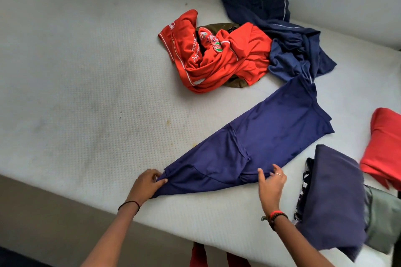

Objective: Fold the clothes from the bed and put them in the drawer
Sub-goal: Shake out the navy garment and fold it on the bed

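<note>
A purple T-shirt (249, 141) lies folded lengthwise across the white mattress (86, 93), running from near the front edge up to the right. My left hand (148, 182) pinches its near left corner. My right hand (271, 184) grips the near right edge of the same shirt, fingers curled into the cloth. Farther back lies a crumpled red printed shirt (217, 56) over an olive garment (235, 83), and a heap of dark navy clothes (288, 39) next to it.
A stack of folded clothes sits at the right: a purple piece (334, 197) on top, a grey-green one (382, 223) beneath and a patterned one at its left edge. A folded red garment (384, 145) lies beyond it. A wall runs behind the mattress.
</note>
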Demonstrator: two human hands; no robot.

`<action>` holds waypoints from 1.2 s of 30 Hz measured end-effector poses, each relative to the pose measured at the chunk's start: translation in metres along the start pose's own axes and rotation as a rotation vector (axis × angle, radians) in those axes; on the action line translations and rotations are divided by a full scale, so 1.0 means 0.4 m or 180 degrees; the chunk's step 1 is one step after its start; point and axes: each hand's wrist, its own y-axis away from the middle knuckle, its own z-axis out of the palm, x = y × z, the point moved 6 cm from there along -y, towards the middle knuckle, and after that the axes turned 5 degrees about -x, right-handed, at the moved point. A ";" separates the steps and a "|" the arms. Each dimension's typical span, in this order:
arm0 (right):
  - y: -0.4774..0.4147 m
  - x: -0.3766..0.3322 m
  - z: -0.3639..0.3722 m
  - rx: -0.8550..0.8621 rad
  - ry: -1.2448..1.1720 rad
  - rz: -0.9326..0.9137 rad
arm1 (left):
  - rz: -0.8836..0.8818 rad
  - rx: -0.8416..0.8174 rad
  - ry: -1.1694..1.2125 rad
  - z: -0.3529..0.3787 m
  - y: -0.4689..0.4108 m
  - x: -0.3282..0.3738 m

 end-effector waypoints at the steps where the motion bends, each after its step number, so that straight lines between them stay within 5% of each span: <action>1: -0.011 0.028 -0.022 0.0245 -0.0277 0.0542 | -0.0050 -0.0013 0.0142 -0.002 -0.002 -0.011; 4: -0.048 0.115 -0.056 0.0558 -0.0793 0.1703 | -0.0304 0.0035 0.0658 -0.007 0.016 -0.042; 8: -0.093 0.167 -0.018 0.0093 -0.2024 0.1967 | -0.0372 -0.0130 0.1233 0.000 0.047 -0.040; 11: -0.083 0.149 -0.021 -0.0206 -0.1901 0.1907 | -0.0352 -0.0078 0.1401 -0.006 0.058 -0.039; 13: -0.065 0.109 -0.058 0.0024 -0.0667 0.1472 | -0.0361 -0.0016 0.1435 -0.015 0.065 -0.037; 16: 0.002 -0.021 -0.047 0.0021 0.0355 -0.0125 | -0.0397 -0.0041 0.1337 -0.028 0.072 -0.032; 19: 0.135 -0.126 0.069 -0.0907 0.0495 -0.1297 | -0.0329 -0.0128 0.1045 -0.057 0.073 -0.001; 24: 0.315 -0.214 0.252 -0.2116 0.0944 -0.2246 | -0.0075 -0.0322 0.0643 -0.126 0.066 0.117; 29: 0.341 -0.286 0.319 -0.2302 0.0627 -0.1804 | 0.0177 -0.0763 0.0369 -0.161 0.046 0.290; 36: 0.201 -0.314 0.187 -0.1515 -0.0503 -0.0732 | 0.0729 -0.1163 0.0421 -0.108 0.001 0.549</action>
